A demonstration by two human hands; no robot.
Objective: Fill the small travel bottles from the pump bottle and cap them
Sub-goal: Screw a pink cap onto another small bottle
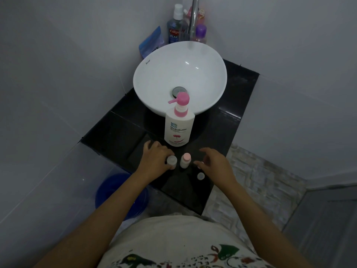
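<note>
Head view looks down on a black counter [119, 130] with a white basin [160, 74] at its far end. I see the pump bottle [179, 128] standing upright just in front of the basin, its pink pump head [181, 100] with the spout pointing left. My left hand [156, 158] curls its fingers round a small clear travel bottle [172, 161] near the counter's front edge. Just to its right stands a second travel bottle with a pink cap [185, 160], touched by nothing. My right hand [214, 163] hovers beside it, fingers loosely spread and holding nothing. A small clear cap [201, 176] lies on the counter below that hand's fingertips. Behind the basin stand a mouthwash bottle [176, 26] and a purple-capped bottle [201, 33].
</note>
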